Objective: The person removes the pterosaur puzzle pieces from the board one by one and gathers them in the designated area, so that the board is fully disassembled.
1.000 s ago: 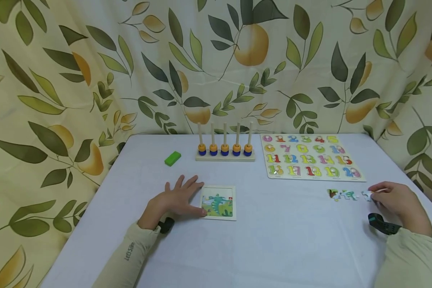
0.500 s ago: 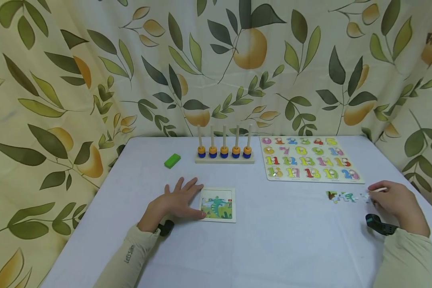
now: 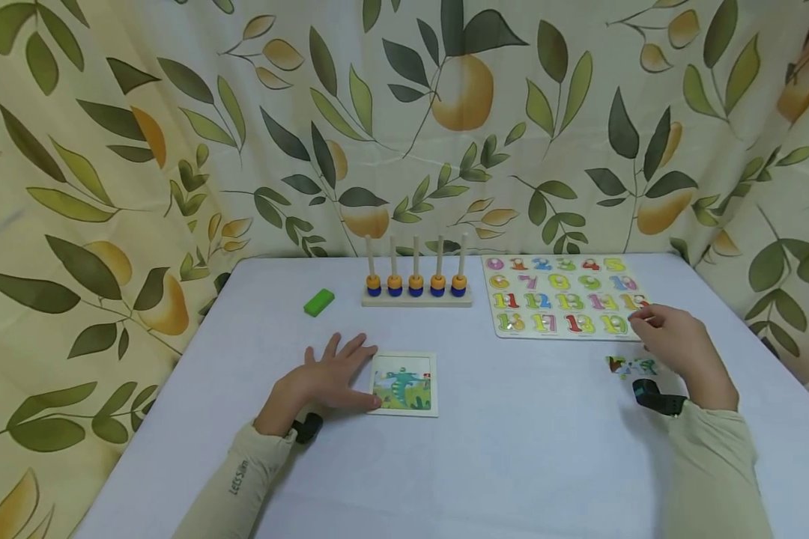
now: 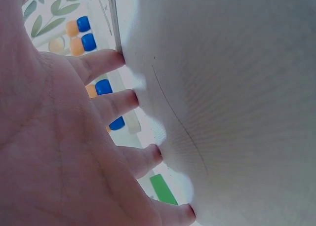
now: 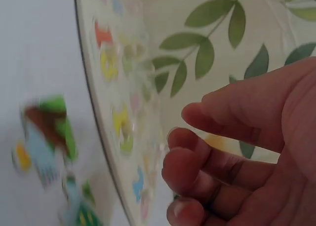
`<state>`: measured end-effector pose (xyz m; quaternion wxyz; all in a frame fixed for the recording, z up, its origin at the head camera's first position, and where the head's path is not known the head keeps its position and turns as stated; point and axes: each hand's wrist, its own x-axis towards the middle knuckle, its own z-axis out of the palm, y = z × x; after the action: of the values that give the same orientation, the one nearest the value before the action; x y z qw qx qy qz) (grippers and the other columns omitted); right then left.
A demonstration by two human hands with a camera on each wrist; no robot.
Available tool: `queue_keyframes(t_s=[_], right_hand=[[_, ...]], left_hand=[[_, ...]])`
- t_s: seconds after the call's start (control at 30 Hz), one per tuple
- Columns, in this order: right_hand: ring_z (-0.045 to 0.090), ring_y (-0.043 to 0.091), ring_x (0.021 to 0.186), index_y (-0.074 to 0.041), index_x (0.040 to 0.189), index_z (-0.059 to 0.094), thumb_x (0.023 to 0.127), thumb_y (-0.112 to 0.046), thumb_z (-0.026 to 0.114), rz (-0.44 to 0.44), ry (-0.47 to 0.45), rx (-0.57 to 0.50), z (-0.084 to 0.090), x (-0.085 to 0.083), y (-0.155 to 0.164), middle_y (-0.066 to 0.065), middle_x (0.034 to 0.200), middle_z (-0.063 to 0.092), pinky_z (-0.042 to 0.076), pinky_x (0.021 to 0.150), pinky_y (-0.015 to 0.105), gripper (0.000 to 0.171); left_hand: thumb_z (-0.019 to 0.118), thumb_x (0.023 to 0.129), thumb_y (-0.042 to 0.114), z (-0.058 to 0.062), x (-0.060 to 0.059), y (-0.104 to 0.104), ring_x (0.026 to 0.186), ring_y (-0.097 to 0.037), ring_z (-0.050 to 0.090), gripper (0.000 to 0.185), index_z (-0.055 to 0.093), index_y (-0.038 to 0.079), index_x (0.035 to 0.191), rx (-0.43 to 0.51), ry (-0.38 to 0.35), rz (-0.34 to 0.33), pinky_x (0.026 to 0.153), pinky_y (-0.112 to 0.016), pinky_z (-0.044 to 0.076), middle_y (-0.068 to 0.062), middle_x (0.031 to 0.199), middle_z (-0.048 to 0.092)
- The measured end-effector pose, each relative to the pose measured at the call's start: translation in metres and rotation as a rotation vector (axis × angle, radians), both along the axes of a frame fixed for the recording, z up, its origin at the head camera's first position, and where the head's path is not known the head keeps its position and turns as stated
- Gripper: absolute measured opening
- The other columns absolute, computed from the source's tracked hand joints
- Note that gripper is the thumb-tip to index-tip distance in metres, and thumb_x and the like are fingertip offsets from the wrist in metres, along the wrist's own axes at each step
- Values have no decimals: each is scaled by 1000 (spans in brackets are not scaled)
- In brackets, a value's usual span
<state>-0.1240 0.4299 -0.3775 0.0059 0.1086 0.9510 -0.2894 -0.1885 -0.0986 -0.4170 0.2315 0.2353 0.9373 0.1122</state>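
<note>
My left hand lies flat on the white table, fingers spread, its thumb side touching the left edge of a small framed dinosaur puzzle. In the left wrist view, the left hand's fingertips press on the cloth. My right hand hovers over the near right corner of the number board, just behind several loose puzzle pieces. In the right wrist view, the right hand's fingers are curled toward the thumb with no piece visible between them. The pieces are blurred there.
A wooden peg rack with orange and blue beads stands at the back centre, with a green block to its left. A leaf-patterned curtain hangs around the table. The table edge runs close on the right.
My right hand has lifted from the right end of the loose pieces and moved left and away, toward the number board's corner. The left hand has stayed put.
</note>
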Motion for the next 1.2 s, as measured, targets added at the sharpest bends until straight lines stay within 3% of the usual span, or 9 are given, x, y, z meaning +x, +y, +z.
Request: queue_keyframes(t_s=[0.2, 0.47, 0.8, 1.07, 1.2], right_hand=[[60, 36, 99, 10, 140, 59, 116, -36, 47, 85, 86, -173, 3, -13, -37, 29, 119, 65, 50, 76, 41, 53], [61, 32, 98, 5, 139, 62, 115, -33, 50, 178, 151, -290, 5, -31, -92, 25, 119, 67, 53, 76, 35, 46], [66, 29, 92, 3, 132, 67, 112, -20, 57, 341, 148, -353, 9, -45, -164, 23, 113, 69, 54, 81, 43, 31], [67, 27, 88, -1, 127, 71, 110, -19, 61, 504, 137, -393, 6, -54, -232, 21, 116, 70, 54, 81, 39, 27], [65, 24, 89, -1, 125, 73, 109, -20, 64, 574, 123, -391, 0, -54, -257, 14, 110, 72, 57, 78, 36, 26]], left_hand=[[74, 92, 63, 4, 1, 1, 161, -48, -1, 101, 29, 19, 171, 5, -3, -8, 115, -84, 2, -9, 179, 10], [75, 91, 62, 7, -3, -1, 161, -49, -2, 102, 29, 19, 171, 5, 7, -13, 115, -83, 2, -9, 180, 10], [76, 91, 62, 2, -3, -1, 161, -48, -4, 102, 28, 20, 171, 13, -7, -3, 116, -82, 1, -8, 180, 8], [76, 92, 60, 6, -1, 1, 162, -47, -4, 100, 30, 21, 171, 20, -9, 6, 116, -82, 0, -7, 180, 8], [76, 91, 62, 5, 0, 1, 162, -47, -2, 100, 31, 21, 170, 10, -7, 14, 116, -82, 1, -6, 180, 10]])
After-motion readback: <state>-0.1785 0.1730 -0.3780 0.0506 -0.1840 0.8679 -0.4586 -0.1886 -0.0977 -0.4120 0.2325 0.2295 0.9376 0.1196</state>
